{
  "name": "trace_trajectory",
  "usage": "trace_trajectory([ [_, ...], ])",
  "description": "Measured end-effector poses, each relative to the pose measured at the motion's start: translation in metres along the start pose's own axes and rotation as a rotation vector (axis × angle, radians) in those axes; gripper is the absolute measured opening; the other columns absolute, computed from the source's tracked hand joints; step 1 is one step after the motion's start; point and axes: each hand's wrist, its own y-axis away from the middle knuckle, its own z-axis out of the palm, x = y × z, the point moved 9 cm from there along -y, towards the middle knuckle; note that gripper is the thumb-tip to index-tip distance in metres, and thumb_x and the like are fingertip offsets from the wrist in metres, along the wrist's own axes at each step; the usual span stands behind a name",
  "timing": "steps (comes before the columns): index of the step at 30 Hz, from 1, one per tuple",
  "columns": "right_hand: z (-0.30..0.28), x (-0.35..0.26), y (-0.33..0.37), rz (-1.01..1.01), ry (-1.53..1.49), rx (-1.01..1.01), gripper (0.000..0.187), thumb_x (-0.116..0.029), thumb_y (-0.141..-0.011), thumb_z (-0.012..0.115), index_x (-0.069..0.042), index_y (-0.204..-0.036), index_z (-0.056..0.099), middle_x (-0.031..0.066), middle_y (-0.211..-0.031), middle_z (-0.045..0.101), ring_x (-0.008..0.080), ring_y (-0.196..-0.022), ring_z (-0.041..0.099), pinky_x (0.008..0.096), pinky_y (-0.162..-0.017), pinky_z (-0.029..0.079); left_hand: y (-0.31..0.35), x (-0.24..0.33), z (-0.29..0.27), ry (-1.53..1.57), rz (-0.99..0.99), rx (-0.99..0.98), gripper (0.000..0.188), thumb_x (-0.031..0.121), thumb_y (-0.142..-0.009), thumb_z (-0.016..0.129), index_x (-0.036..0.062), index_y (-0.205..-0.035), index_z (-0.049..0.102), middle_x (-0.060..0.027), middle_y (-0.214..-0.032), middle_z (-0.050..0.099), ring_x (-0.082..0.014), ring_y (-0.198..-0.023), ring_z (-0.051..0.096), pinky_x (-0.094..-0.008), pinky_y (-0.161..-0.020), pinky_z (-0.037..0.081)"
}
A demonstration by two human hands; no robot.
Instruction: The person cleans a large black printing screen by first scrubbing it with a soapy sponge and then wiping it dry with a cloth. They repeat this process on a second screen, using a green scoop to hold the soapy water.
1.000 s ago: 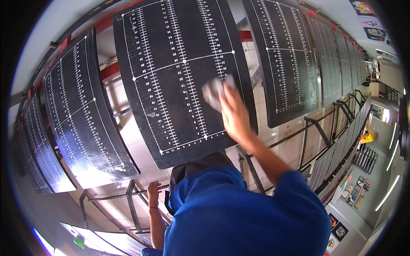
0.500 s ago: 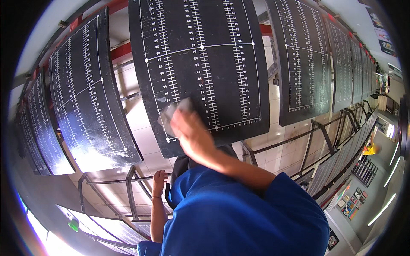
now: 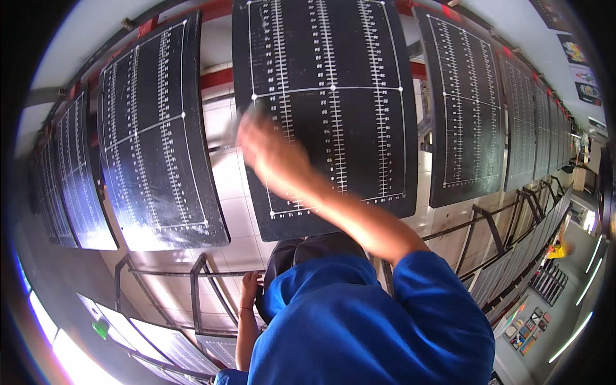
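Observation:
My right hand (image 3: 274, 154) reaches across the left part of a black board (image 3: 356, 138) in front of me. White ruler-like scales, lines and dots mark this board. The hand is smeared by motion near the board's left edge. Its fingers are bent over a grey cloth, which is almost hidden now and shows plainly as a grey patch under the fingers only in the earlier view. Down at my left side, my left hand (image 3: 249, 287) hangs beside a dark metal rail, holding nothing, with its fingers loosely bent and apart. Whether it touches the rail cannot be made out.
Similar marked boards stand on both sides, a left one (image 3: 151, 173) with bright glare and a right one (image 3: 471, 138). Red frame bars (image 3: 217, 79) run behind them. Dark metal rails (image 3: 202, 274) cross below, above a tiled floor (image 3: 240, 221). Farther right is someone in yellow (image 3: 557, 250).
My right hand has moved up and slightly left over the board, from its lower left part toward the left edge. The view has shifted slightly. My left hand remains beside the rail.

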Motion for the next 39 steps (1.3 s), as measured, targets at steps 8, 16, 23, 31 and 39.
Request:
trace_trajectory([
  [8,-0.153,0.187,0.044,0.346,0.377,0.249,0.043,-0.002,-0.092,0.052,0.001,-0.135,0.055,0.0258,-0.132,0.057,0.0443,-0.125,0.053,0.0521,-0.110,0.042,0.018,-0.099,0.010,0.174,0.151,0.009,0.034,0.031,-0.096,0.058,0.0036,-0.114,0.067,-0.0091,-0.096,0.071,-0.0180,-0.080,0.065,-0.0311,-0.068,0.050],
  [16,-0.058,0.194,-0.179,0.195,0.330,0.469,0.036,-0.009,-0.091,0.051,0.000,-0.124,0.061,0.0229,-0.134,0.060,0.0365,-0.129,0.053,0.0448,-0.111,0.042,-0.001,-0.057,0.041,0.283,-0.033,-0.003,0.039,0.032,-0.100,0.057,-0.0033,-0.113,0.067,-0.0151,-0.099,0.073,-0.0234,-0.087,0.072,-0.0341,-0.076,0.055],
  [23,-0.040,0.083,-0.030,-0.147,0.203,-0.065,0.041,-0.009,-0.095,0.056,-0.003,-0.136,0.056,0.0192,-0.147,0.050,0.0303,-0.136,0.051,0.0406,-0.108,0.047,0.009,-0.024,0.017,0.495,-0.065,0.099,0.039,0.041,-0.100,0.054,0.0064,-0.117,0.061,-0.0083,-0.100,0.070,-0.0207,-0.088,0.068,-0.0338,-0.073,0.054],
  [31,-0.210,0.339,-0.132,0.605,0.690,0.718,0.044,-0.004,-0.085,0.057,0.003,-0.129,0.059,0.0272,-0.137,0.055,0.0438,-0.135,0.046,0.0523,-0.117,0.031,0.042,-0.135,0.060,-0.055,-0.038,-0.018,0.031,0.034,-0.097,0.058,0.0066,-0.108,0.069,-0.0109,-0.099,0.070,-0.0227,-0.085,0.068,-0.0345,-0.071,0.054],
  [39,-0.014,0.146,-0.288,-0.065,0.249,0.492,0.029,0.004,-0.087,0.053,-0.001,-0.113,0.066,0.0218,-0.121,0.060,0.0412,-0.127,0.052,0.0478,-0.111,0.041,0.024,-0.018,0.031,0.334,0.020,0.073,0.038,0.035,-0.103,0.053,0.0031,-0.121,0.063,-0.0127,-0.107,0.071,-0.0216,-0.088,0.069,-0.0337,-0.074,0.055],
])
